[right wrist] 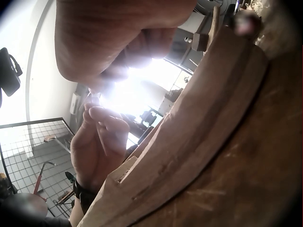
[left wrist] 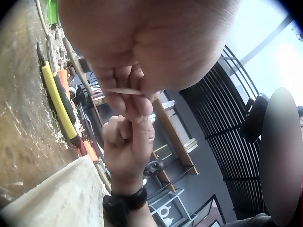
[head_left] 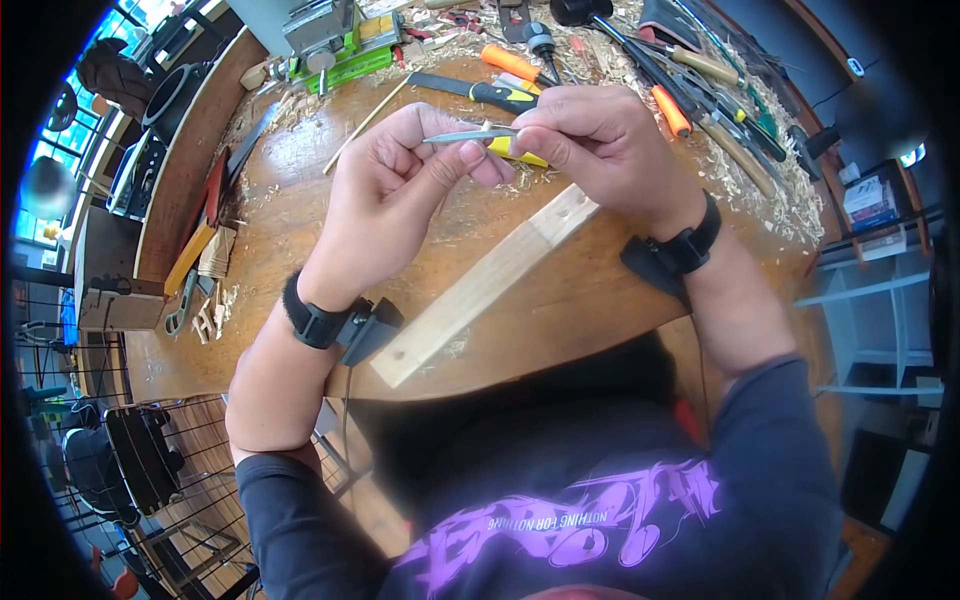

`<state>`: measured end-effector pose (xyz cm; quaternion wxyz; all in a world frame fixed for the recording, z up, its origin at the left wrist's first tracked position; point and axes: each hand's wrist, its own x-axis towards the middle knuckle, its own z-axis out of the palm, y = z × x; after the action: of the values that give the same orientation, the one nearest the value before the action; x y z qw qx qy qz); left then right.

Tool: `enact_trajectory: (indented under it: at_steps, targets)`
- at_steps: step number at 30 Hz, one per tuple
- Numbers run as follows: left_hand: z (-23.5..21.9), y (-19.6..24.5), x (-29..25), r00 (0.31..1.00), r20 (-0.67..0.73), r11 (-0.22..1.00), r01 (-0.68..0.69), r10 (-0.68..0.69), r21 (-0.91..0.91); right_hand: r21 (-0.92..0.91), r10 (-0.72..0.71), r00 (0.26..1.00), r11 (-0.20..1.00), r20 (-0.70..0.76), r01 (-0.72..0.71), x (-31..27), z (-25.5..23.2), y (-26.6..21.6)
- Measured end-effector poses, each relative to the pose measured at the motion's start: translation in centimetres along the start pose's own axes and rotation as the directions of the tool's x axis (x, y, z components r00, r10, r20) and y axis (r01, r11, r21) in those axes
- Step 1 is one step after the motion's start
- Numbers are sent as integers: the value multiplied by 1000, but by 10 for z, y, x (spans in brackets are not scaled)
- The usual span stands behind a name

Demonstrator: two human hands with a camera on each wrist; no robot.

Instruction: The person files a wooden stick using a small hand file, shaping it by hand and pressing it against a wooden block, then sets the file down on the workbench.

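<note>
A thin, pointed pale sliver [head_left: 455, 136] lies between the two hands in the head view, raised over the bench; its tip also shows in the left wrist view as a light strip [left wrist: 124, 91]. The left hand [head_left: 385, 190] pinches it between thumb and fingers. At its other end the right hand [head_left: 610, 145] grips with thumb and forefinger, and the fingertips of both hands are close together. What the sliver is made of I cannot tell. Below the hands a long flat wooden board [head_left: 480, 285] lies diagonally on the bench.
Wood shavings [head_left: 740, 195] cover the far and right parts of the workbench [head_left: 290, 240]. A yellow-black knife [head_left: 500, 97], orange-handled tools [head_left: 510, 62] and several files lie beyond the hands. A green vise [head_left: 355, 68] stands at the far left, scissors [head_left: 180, 305] at the left edge.
</note>
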<state>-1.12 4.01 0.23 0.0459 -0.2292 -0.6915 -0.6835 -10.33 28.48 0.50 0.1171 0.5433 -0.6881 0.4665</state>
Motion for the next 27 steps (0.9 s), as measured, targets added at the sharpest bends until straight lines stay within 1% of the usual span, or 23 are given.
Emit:
enact_trajectory:
  at_steps: [1, 2, 4, 11, 13, 15, 16, 17, 19, 21, 23, 25, 26, 27]
  targets:
    - [1, -2, 0, 1000, 5, 999, -25, 26, -36, -1, -1, 1000, 1000, 1, 1, 0, 0, 1]
    - [1, -5, 1, 1000, 5, 999, -26, 26, -36, 3, -2, 1000, 1000, -6, 2, -1, 0, 1]
    - [3, -8, 1, 1000, 2, 993, -24, 24, -112, 8, -3, 1000, 1000, -14, 3, -2, 1, 2]
    - [5, -5, 0, 1000, 25, 989, -1, 5, -149, 12, 29, 1000, 1000, 2, -29, -3, -3, 1]
    - [3, -5, -2, 1000, 16, 953, 27, -23, -302, 1, 39, 999, 999, 8, -39, -3, -5, 1]
    - [0, 2, 0, 1000, 4, 944, 14, -13, -329, -27, 42, 998, 999, -46, -43, -4, -9, 4]
    - [-1, 4, 2, 1000, -10, 936, -2, -2, -352, -30, 42, 998, 999, -48, -43, -5, -9, 5]
    - [-1, 4, 2, 1000, -10, 936, -5, 1, -352, -49, 30, 998, 998, -60, -33, -5, -8, 6]
    - [1, 3, 0, 992, -35, 973, 110, -119, -201, -67, 18, 998, 997, -67, -22, -2, -4, 3]
    - [5, 6, -1, 994, -26, 970, 98, -107, -222, -17, 36, 998, 999, -52, -37, 0, 3, -4]
    - [4, 6, -2, 994, -10, 965, 100, -105, -243, -20, 47, 996, 999, -75, -49, -3, -1, 0]
    - [-5, 6, 2, 1000, -6, 972, -1, -1, -235, -29, 46, 994, 998, -96, -48, -2, -2, 3]
    - [-3, 5, 2, 1000, -12, 980, 16, -18, -198, -36, 15, 995, 999, -103, -18, -2, -1, 5]
    - [0, 4, 1, 1000, -12, 980, 13, -16, -199, -44, -14, 994, 999, -108, 10, -2, -1, 6]
